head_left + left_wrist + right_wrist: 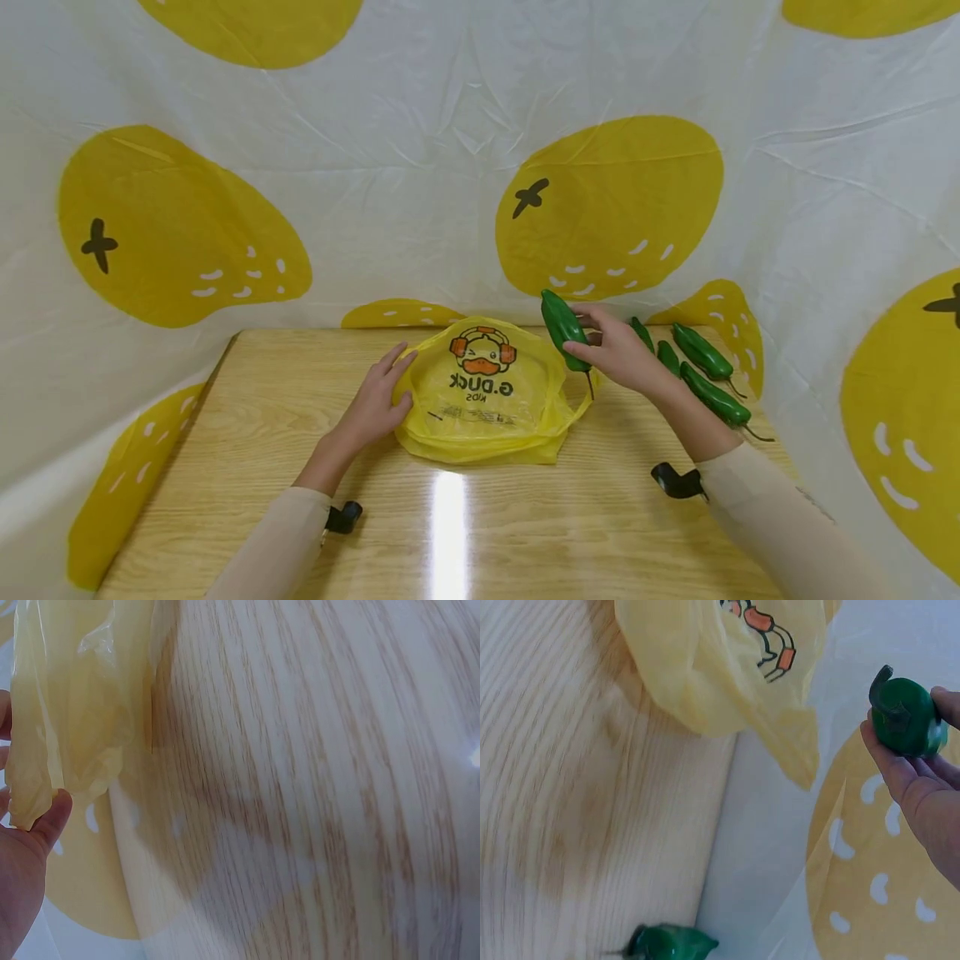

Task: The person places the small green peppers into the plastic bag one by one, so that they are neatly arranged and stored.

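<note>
A green pepper is gripped by my right hand, its stem hanging down toward me; the right wrist view shows the stem end of this pepper between thumb and fingers. It is raised beside the upper right edge of a yellow plastic bag. The bag lies with its mouth spread, a duck print and reversed lettering showing. My left hand touches the bag's left side with fairly straight, spread fingers; in the left wrist view the thumb rests against the plastic.
Several more green peppers lie at the table's right side, partly behind my right hand and forearm. The wooden table meets a white cloth with big yellow fruit prints at the back and sides. Black wrist devices sit at both sleeves.
</note>
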`<state>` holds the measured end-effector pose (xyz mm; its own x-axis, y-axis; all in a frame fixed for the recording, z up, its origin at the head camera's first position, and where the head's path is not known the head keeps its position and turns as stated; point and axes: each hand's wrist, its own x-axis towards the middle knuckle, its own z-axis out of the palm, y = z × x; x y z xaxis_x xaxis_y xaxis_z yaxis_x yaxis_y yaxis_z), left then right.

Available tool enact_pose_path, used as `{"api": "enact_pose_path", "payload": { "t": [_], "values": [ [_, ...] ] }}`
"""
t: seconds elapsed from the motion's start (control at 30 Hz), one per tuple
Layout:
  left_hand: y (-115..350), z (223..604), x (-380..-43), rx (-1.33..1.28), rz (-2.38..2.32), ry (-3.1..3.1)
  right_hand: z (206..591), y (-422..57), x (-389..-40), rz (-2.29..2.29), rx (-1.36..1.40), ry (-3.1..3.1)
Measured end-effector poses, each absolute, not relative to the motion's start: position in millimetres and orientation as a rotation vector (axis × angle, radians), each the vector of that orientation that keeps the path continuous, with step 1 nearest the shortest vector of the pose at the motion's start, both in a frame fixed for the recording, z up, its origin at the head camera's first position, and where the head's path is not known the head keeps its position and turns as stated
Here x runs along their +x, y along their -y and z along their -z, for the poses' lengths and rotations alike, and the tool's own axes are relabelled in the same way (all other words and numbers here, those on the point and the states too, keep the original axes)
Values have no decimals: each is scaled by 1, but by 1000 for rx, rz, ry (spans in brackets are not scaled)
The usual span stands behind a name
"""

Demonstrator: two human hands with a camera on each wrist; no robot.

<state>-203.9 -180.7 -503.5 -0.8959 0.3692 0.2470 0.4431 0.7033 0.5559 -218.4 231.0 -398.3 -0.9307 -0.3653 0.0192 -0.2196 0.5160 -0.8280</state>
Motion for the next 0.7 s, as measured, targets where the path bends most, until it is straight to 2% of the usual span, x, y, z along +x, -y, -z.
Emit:
{"api": "enact_pose_path", "payload": {
  "t": [0.7],
  "values": [
    [181,506,-201,-666,937,2783,428,-172,-222,1343,-434,-2573]
  ]
}}
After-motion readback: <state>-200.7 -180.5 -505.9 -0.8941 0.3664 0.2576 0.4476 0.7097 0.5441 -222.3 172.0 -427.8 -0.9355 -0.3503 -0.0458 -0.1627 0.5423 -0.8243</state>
